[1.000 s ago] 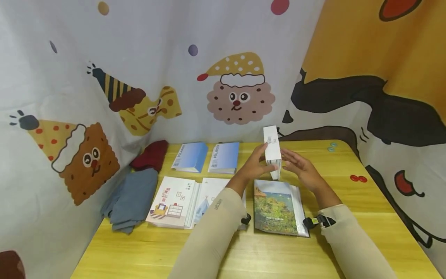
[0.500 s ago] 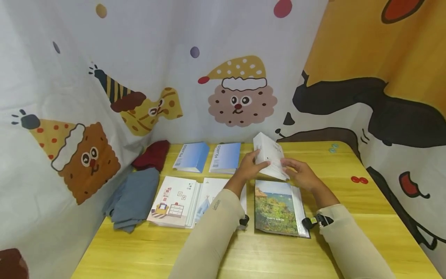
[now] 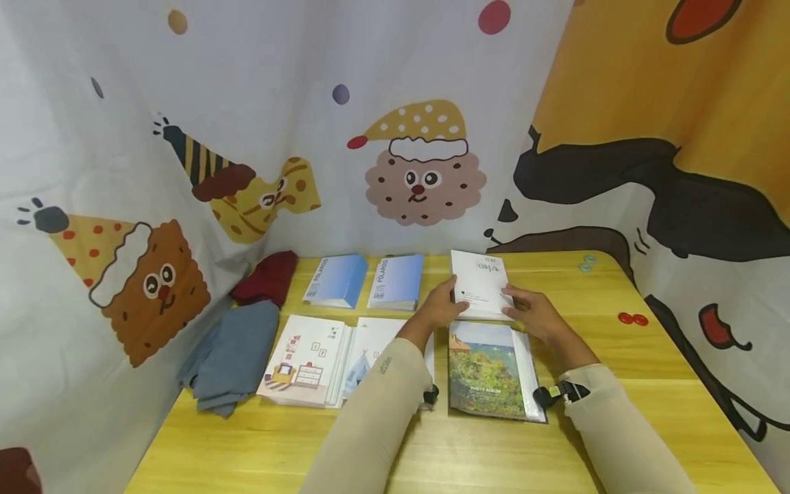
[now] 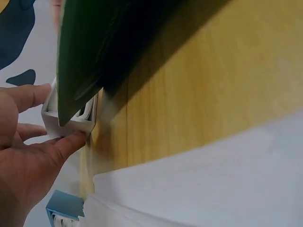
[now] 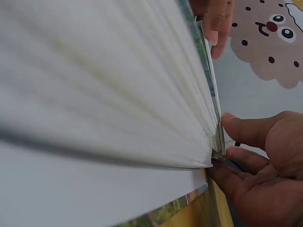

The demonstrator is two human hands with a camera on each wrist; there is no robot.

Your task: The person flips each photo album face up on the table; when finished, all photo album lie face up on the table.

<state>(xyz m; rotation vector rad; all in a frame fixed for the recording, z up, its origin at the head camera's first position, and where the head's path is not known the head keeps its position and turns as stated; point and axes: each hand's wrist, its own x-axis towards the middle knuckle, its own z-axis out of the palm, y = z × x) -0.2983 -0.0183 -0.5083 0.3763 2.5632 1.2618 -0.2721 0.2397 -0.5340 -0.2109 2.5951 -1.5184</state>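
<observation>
1. Grey cloth (image 3: 237,350) lies well to the left, between 8 and 9 o'clock from the white book (image 3: 481,278); a blue book (image 3: 395,281) lies nearer, at 9.
2. The left hand (image 3: 437,305) pinches the white book's edge at its 8 o'clock.
3. The work in hand looks like placing that book on the tabletop (image 3: 494,453), just beyond the photo album (image 3: 487,370), which sits at 6 o'clock. The next move would call for squaring it, then loosening both hands evenly.
4. The right hand (image 3: 535,314) pinches the opposite edge, at 4.
5. The left wrist view shows pages (image 4: 89,108) inside the white book's open end; the head view shows only its printed face. Whether it rests fully, I cannot tell.
</observation>
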